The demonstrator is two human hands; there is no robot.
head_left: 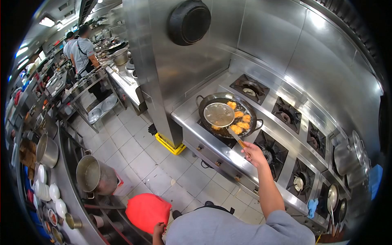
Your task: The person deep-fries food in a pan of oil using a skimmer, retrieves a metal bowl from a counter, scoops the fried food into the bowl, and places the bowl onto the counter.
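My right hand [254,154] is closed round the wooden handle of a skimmer [219,114]. The skimmer's round mesh head lies over the left part of a black two-handled wok [207,97] on the stove. Several golden fried pieces [243,122] sit in dark oil to the right of the mesh, and one shows near its lower edge. Low in the view, my left hand [159,229] hangs by my side with curled fingers. It is beside a red round cover [148,212]; whether they touch, and what is in its fingers, I cannot make out.
More burners [300,179] line the steel stove. A black pan [189,22] hangs on the wall. Left stand a large pot [96,174] and a counter with white bowls [54,192]. A yellow crate [169,145] is by the pillar. Two people [83,51] stand farther back.
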